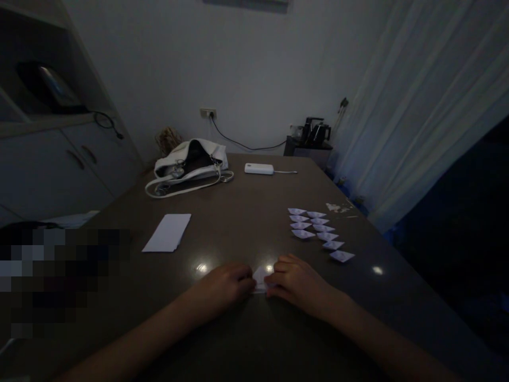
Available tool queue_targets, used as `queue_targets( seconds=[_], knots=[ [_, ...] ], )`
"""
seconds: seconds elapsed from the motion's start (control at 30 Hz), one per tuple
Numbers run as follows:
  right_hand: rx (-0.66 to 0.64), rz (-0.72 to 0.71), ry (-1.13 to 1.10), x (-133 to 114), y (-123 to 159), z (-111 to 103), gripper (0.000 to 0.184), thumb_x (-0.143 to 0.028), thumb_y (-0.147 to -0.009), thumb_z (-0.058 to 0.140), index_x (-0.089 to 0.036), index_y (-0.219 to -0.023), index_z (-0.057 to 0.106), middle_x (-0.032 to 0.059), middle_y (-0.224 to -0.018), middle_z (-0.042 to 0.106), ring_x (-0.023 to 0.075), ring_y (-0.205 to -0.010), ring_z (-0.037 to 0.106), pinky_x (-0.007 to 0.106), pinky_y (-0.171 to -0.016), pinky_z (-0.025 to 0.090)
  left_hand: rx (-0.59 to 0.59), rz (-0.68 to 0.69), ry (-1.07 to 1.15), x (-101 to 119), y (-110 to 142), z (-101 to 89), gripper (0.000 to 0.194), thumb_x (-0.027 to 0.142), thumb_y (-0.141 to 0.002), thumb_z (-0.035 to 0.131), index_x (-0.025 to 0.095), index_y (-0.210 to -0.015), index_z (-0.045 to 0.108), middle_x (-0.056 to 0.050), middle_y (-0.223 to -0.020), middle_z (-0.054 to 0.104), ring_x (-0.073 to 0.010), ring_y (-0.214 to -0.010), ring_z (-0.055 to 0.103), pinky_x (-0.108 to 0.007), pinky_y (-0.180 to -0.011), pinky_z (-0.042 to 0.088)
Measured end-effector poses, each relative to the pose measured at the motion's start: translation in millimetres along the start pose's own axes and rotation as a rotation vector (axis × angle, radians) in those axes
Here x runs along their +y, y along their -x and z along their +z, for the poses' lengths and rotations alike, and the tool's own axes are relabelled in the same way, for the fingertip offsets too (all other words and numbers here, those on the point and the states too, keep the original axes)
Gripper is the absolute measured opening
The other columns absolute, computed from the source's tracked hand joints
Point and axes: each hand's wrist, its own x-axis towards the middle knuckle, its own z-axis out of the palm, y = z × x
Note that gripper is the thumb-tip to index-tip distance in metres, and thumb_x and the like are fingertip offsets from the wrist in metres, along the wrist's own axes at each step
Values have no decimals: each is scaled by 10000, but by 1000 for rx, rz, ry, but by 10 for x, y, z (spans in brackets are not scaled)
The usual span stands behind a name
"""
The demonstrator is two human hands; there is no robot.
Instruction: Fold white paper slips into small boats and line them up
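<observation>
A small white folded paper (261,279) lies on the dark table (238,228) near its front edge. My left hand (225,289) grips its left side with curled fingers. My right hand (296,284) pinches its right side, fingers bent down onto it. Most of the paper is hidden between the two hands.
Several small folded paper boats (318,231) sit in two rows to the right. A stack of white paper sheets (167,232) lies to the left. Further back are a white handbag (190,164) and a white power bank (259,168) with a cable. Paper scraps (338,208) lie near the right edge.
</observation>
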Motion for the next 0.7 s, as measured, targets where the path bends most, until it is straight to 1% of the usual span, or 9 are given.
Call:
queue_targets(
  seconds=[0.1,0.2,0.3,0.4,0.47,0.57,0.7],
  knots=[
    [21,1,13,-16,2,21,97,-245,-861,625,-173,-870,689,31,-815,656,173,-823,551,287,-748,364,16,36,-133,55,-20,35,169,152,-907,490,122,-875,653,-80,-785,627,-205,-719,578,-309,-639,469],
    [41,5,50,-41,-1,38,123,-182,-879,572,-159,-819,677,36,-795,648,171,-804,543,286,-739,364,22,15,-144,76,-37,68,164,145,-899,496,118,-833,643,-76,-770,622,-204,-704,575,-306,-626,467],
    [52,17,48,-60,-13,42,146,-193,-890,556,-158,-814,675,42,-799,654,177,-806,546,291,-733,363,57,-67,-31,63,-44,84,192,180,-915,493,129,-810,645,-67,-785,618,-177,-696,572,-270,-619,455],
    [60,57,0,-56,-32,48,152,-201,-898,554,-157,-827,681,44,-812,668,180,-815,555,296,-740,364,83,-178,192,34,-45,106,179,188,-919,495,136,-845,650,-63,-843,623,-160,-745,592,-248,-660,462],
    [73,95,-44,-39,-45,60,139,-200,-893,566,-152,-831,681,45,-813,674,177,-810,561,293,-740,368,108,-227,302,12,-49,131,172,172,-914,496,139,-850,652,-60,-854,622,-157,-763,597,-247,-681,465],
    [102,134,-131,-9,-60,79,100,-203,-868,609,-155,-817,681,37,-794,675,166,-793,567,277,-730,375,114,-279,373,-13,-64,162,159,158,-902,514,137,-838,658,-57,-842,619,-154,-747,595,-246,-670,461],
    [123,201,-203,15,-77,98,51,-207,-827,661,-176,-797,687,17,-753,654,155,-760,563,261,-699,369,94,-316,385,-15,-82,148,133,152,-890,535,142,-852,662,-58,-852,625,-163,-767,599,-253,-685,456]
  ],
)
